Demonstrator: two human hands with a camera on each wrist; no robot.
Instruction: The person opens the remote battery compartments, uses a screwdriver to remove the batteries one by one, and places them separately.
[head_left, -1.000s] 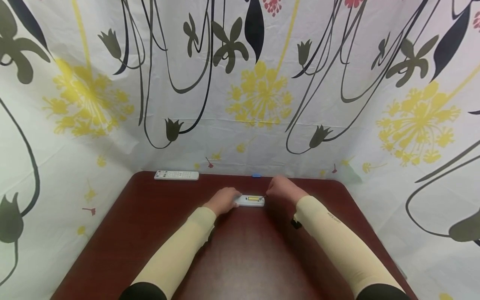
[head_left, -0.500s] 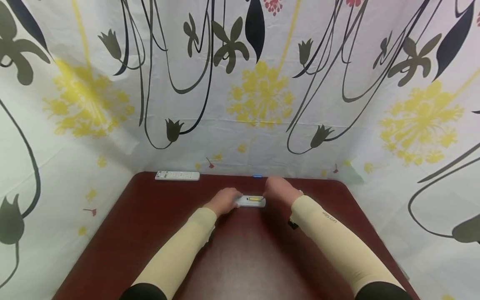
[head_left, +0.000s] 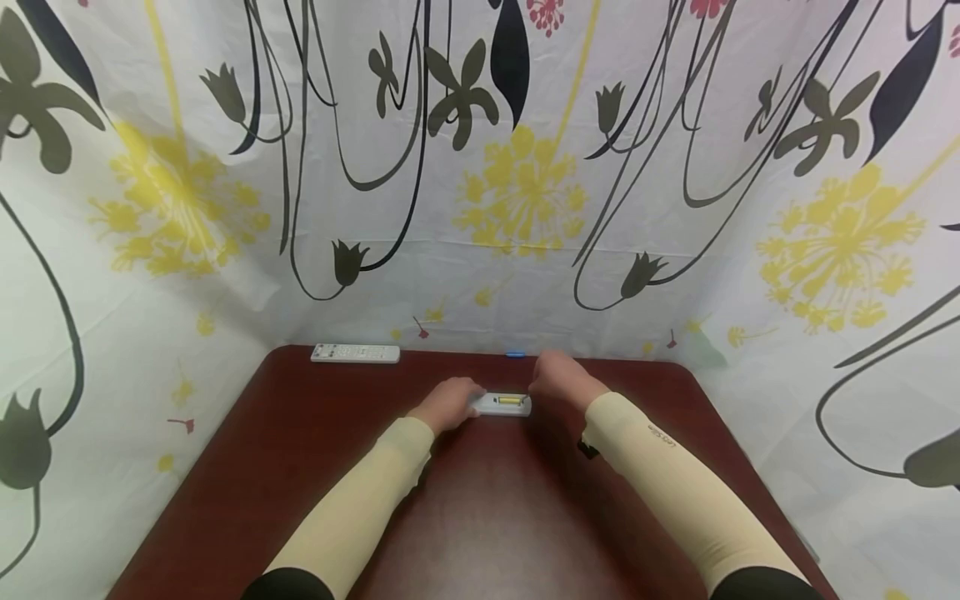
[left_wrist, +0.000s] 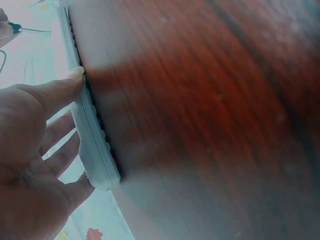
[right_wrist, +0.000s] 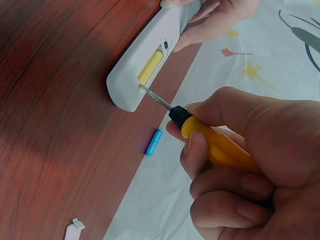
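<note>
On table (head_left: 480, 517) | remote (head_left: 501, 404) (face down) lengthwise left-right | screwdriver (right_wrist: 200, 132) at right end

- The dark red-brown wooden table (head_left: 480, 517) carried everything, closed in on three sides by a flowered cloth.
- A white remote (head_left: 501, 404) lay face down near the middle, its back open on a yellow battery (head_left: 508, 401).
- A second white remote (head_left: 355, 353) lay at the far left edge.
- A small blue battery (head_left: 513, 354) lay at the far edge, near the middle.
- A small white cover piece (right_wrist: 74, 229) lay on the wood, apart from the blue battery.
</note>
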